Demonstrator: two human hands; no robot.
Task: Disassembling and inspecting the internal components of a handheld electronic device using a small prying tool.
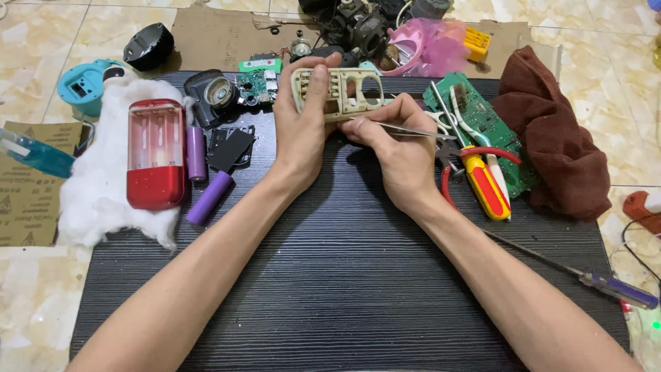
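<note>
Clamped around the left end of a cream plastic frame (339,93), the left hand (303,124) keeps the part tilted up above the far edge of the dark mat (344,275), thumb across the front and fingers wrapped behind. Just right of the frame, the right hand (396,148) pinches a pair of tweezers (403,128) between thumb and forefinger, the thin tips reaching toward the frame's lower edge; whether they touch it or grip anything I cannot tell.

For this kind of fine picking, the work seems to go best with the frame held dead still and the tweezers moved only from the fingertips, the heel of the right hand braced on the mat. Light pressure looks wise, since the plastic ribs appear thin.

Both forearms come in from the near edge and converge at the frame, wrists low, the right wrist bent slightly inward.

Left of the frame lie a small circuit board (256,86), a purple cell (208,198) and a red case (156,154) on white wadding (96,200). Right of it are a green board (482,124), a red-and-yellow screwdriver (484,184) and a brown cloth (551,138).
</note>
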